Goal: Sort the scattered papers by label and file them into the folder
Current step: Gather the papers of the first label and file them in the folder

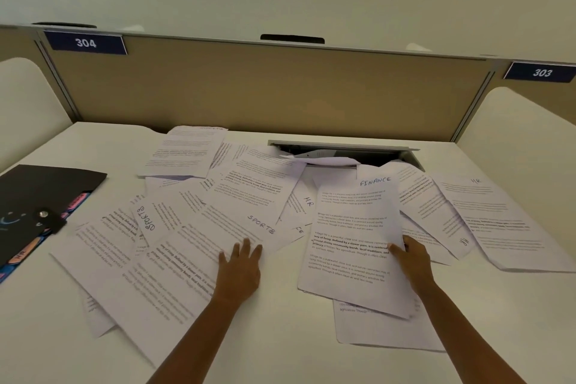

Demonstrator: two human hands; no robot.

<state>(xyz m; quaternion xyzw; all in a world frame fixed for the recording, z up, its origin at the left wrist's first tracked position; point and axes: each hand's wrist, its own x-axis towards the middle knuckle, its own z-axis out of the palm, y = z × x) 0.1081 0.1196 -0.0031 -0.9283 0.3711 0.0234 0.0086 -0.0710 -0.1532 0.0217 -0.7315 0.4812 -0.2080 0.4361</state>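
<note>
Papers [255,196] lie scattered and overlapping across the white desk [280,337], from centre-left to far right, some spilling out of the cable slot [343,151] at the far edge. Left hand [240,265] is flat, fingers spread, pressing on a sheet marked "SPORTS" [261,224] w/ printed text below. Another "SPORTS" sheet [146,217] sits just left, rotated. Right hand [413,259] pinches the right edge of a sheet headed "FINANCE" [352,243], thumb on top, fingers under; the sheet is tilted up off the pile. "HR" sheets show mid-pile [307,201] and far right [486,212]. Black folder [43,196] lies at the left edge, snap tab shut, coloured tabs poking out; one reads "HR", the others too blurred to read. Partition [265,87] behind carries signs "304" [85,42] and "303" [541,72].
</note>
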